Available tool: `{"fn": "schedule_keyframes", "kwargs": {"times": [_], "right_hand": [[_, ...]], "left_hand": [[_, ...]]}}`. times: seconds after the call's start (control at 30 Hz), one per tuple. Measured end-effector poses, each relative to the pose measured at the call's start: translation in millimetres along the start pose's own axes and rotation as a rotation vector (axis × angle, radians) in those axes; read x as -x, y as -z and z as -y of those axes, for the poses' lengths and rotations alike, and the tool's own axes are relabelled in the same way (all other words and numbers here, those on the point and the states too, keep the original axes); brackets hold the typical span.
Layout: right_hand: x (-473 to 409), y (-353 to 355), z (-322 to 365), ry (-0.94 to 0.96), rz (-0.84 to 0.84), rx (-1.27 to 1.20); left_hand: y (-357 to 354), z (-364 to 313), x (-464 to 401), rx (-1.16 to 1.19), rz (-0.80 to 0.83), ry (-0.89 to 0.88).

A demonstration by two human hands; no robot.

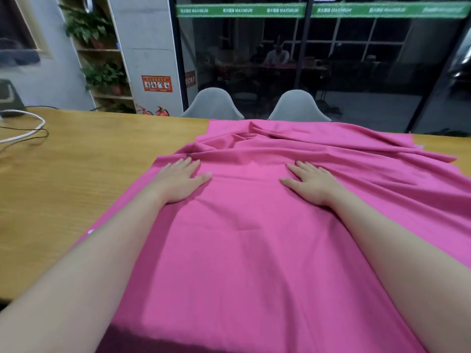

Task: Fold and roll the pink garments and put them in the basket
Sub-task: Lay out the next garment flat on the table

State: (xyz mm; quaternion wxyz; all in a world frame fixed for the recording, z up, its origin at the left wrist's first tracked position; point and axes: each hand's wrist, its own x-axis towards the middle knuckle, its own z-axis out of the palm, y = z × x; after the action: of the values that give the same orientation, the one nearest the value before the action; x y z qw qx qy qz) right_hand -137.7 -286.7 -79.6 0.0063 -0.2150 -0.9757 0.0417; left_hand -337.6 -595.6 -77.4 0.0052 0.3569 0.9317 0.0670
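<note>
A large pink garment point(249, 245) lies spread over the wooden table point(76, 174), reaching from the near edge to the far edge. Its near half is smooth; the far half is bunched in wrinkles. My left hand point(178, 182) lies flat on the cloth near its left edge, fingers straight and pointing away from me. My right hand point(312, 184) lies flat on the cloth right of centre, fingers spread. Both palms press on the fabric just below the wrinkled part. No basket is in view.
Two grey chairs point(212, 104) point(298, 107) stand behind the table's far edge. A white cable point(28, 128) and thin black wires lie at the table's far left, beside a dark device point(9, 100). Glass walls and a plant shelf are behind.
</note>
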Motion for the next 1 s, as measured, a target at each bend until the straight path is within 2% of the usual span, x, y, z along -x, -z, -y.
{"fn": "schedule_keyframes", "kwargs": {"times": [0.57, 0.63, 0.73, 0.77, 0.87, 1.0], "right_hand": [[-93, 4, -29, 0.02, -0.03, -0.031], [-87, 6, -27, 0.04, -0.109, -0.088], [-64, 12, -19, 0.047, -0.31, -0.102], [-55, 14, -18, 0.053, -0.341, -0.078], [-23, 19, -16, 0.05, -0.318, -0.119], [36, 25, -29, 0.025, -0.325, -0.102]], "left_hand": [[-2, -7, -98, -0.012, 0.007, -0.029], [2, -8, -92, -0.014, -0.016, -0.034], [12, -22, -69, -0.264, -0.214, -0.074], [16, -32, -58, -0.283, -0.254, -0.082], [17, -72, -29, -0.083, -0.194, -0.147], [0, -131, 11, -0.063, -0.077, -0.261]]}}
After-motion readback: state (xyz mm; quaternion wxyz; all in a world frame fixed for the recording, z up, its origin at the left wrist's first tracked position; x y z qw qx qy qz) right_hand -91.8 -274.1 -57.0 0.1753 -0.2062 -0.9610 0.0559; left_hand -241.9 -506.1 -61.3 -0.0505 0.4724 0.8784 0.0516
